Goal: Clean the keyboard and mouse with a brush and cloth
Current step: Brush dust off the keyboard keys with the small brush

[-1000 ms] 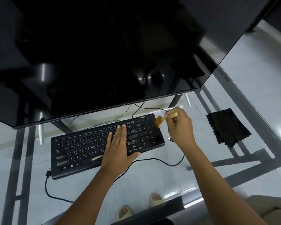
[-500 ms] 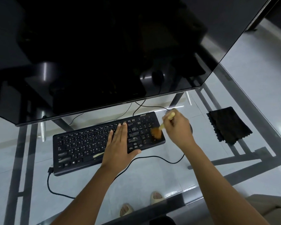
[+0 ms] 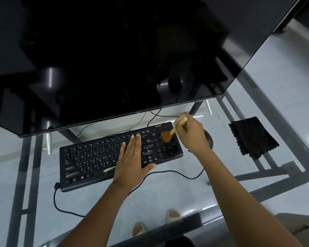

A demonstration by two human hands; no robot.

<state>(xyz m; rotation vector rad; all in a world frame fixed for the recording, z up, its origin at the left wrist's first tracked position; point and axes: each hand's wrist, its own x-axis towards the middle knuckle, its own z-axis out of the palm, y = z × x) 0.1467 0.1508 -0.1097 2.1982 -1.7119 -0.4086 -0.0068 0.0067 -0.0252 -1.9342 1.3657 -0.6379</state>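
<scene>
Left hand [image 3: 132, 157] flat on black plastic keyboard [image 3: 100, 157]; right hand [image 3: 191, 134] pinching wooden orange-bristled brush [image 3: 169, 134]; hard strokes may pop keycaps

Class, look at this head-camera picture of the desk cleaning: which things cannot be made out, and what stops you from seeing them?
- Mouse: head view, mostly hidden behind the right hand; only a dark curved edge shows.
- Keyboard centre keys: covered by the flat left hand.
- Key legends: too small to read.
- Brush handle: partly hidden inside the right hand's fingers.
- Monitor: cut off by the top and left edges.
</scene>
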